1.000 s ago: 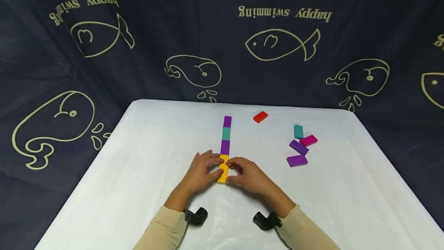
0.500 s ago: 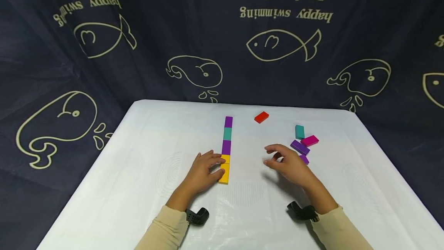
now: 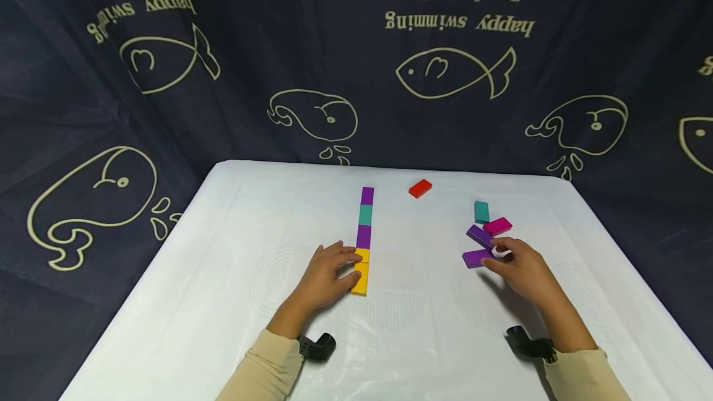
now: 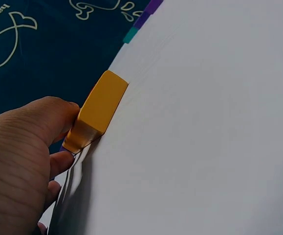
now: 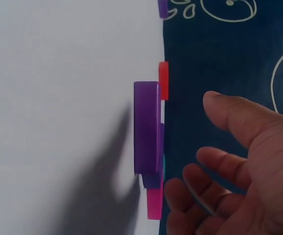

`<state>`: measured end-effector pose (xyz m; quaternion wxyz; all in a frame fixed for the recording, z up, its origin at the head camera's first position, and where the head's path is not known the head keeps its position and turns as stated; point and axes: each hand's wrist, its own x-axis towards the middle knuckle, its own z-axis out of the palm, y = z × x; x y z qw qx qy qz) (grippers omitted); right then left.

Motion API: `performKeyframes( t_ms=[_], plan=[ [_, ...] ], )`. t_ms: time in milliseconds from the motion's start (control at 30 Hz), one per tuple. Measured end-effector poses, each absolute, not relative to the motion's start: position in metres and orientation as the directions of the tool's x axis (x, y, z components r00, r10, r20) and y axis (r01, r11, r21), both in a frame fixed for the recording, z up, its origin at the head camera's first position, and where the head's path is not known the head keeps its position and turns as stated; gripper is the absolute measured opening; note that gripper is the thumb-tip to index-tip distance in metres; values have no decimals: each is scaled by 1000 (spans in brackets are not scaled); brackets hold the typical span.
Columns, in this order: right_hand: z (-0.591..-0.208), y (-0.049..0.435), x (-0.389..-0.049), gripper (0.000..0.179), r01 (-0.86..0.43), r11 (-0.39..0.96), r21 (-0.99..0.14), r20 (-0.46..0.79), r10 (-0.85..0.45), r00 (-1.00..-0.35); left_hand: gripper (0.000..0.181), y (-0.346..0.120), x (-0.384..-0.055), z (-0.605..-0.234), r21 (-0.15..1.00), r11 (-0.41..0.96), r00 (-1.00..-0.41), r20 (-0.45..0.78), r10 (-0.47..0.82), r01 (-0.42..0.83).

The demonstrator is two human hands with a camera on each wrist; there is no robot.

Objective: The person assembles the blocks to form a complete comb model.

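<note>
A straight row of blocks runs away from me on the white table. Two yellow blocks, the front one [image 3: 361, 280] and a second [image 3: 363, 252] behind it, form its near end. My left hand [image 3: 328, 274] rests against their left side with thumb and fingertips, not closed around them. Beyond them lie a purple block [image 3: 363, 237], a teal block [image 3: 365, 215] and another purple block [image 3: 367, 195]. On the right, my right hand [image 3: 523, 268] hovers with thumb and fingers spread at the right end of a loose purple block [image 3: 476, 258]; the right wrist view shows it holding nothing.
Behind that block lie a darker purple block [image 3: 479, 236], a pink block [image 3: 497, 226] and a teal block [image 3: 481, 211], close together. A red block [image 3: 420, 188] lies near the table's back edge. A dark printed cloth [image 3: 334, 30] hangs behind the table.
My right hand has left the yellow blocks and moved right to the loose purple block. The left hand has stayed at the row, which looks unchanged.
</note>
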<state>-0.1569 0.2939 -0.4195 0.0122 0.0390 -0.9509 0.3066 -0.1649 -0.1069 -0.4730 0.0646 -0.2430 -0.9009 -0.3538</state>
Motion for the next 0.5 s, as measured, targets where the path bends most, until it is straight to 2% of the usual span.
performKeyframes(
  t_ms=[233, 500],
  plan=[
    [-425, 298, -160, 70, -31, 828, -560, -43, -66, -997, 31, -108, -165, -473, 607, 626, -870, 297, 393, 490],
    [-431, 294, -161, 66, -89, 842, -532, -9, -111, -994, 31, -108, -166, -473, 608, 611, -861, 314, 401, 507]
  ],
)
